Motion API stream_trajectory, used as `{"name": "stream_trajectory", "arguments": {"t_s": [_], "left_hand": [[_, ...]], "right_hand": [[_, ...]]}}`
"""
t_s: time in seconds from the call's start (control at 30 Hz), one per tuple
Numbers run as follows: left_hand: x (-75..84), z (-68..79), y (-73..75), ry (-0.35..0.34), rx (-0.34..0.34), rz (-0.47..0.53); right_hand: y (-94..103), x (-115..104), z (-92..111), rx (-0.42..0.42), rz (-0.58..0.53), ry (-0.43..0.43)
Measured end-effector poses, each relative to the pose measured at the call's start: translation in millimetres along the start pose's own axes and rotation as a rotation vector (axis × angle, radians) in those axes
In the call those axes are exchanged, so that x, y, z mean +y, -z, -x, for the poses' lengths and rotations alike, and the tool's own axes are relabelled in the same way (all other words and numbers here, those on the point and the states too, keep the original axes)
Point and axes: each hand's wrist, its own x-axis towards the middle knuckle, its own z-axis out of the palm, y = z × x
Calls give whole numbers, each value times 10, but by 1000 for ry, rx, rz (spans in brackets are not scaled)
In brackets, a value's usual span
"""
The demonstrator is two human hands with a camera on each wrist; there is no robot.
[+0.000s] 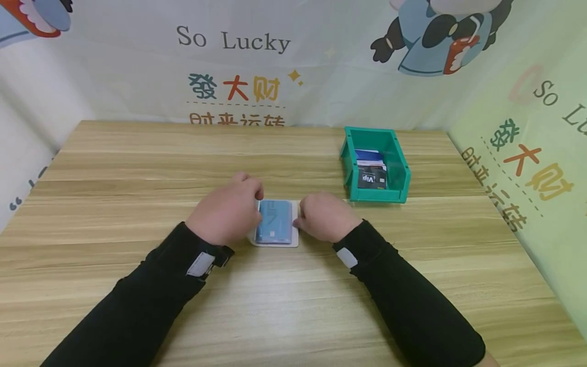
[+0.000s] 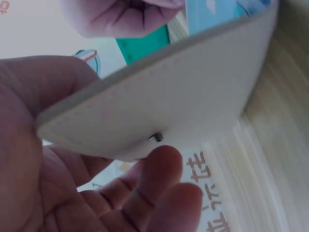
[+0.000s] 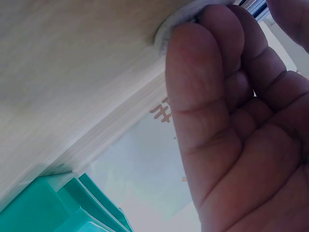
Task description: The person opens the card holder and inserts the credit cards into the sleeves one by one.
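I have a white card holder [image 1: 275, 239] between my hands at the middle of the wooden table [image 1: 137, 168], and a light blue card [image 1: 274, 220] lies on top of it. The holder is a flat, rounded-corner rectangle; its long axis runs away from me, toward the backdrop, and the card lies the same way. In the left wrist view the holder's underside [image 2: 169, 101] looks matte and faintly grainy, off-white, with a small dark stud near one edge, and its left edge is tilted up off the table.

My left hand [image 1: 227, 211] grips the holder's left edge, thumb on one face and fingers [image 2: 159, 179] curled under the other. My right hand [image 1: 325, 216] pinches the right edge; in the right wrist view my fingertips [image 3: 193, 63] press against the holder's rounded corner [image 3: 169, 26].

The table has pale, striped wood grain and a smooth surface. To the right and farther back stands a teal plastic bin [image 1: 401, 168], open at the top with rigid, straight walls, holding a stack of cards [image 1: 371, 168], the nearest one dark and marked VIP. The bin is well apart from the holder.
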Motion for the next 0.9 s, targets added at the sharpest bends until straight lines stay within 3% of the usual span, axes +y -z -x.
{"name": "stream_trajectory", "arguments": {"t_s": [0.13, 0.47, 0.9], "left_hand": [[-41, 7, 26, 29, -4, -20], [-157, -7, -2, 21, 43, -133], [-210, -22, -42, 30, -3, -249]], "right_hand": [[-5, 4, 10, 4, 1, -3], [13, 19, 7, -14, 8, -28], [14, 31, 6, -27, -10, -45]]}}
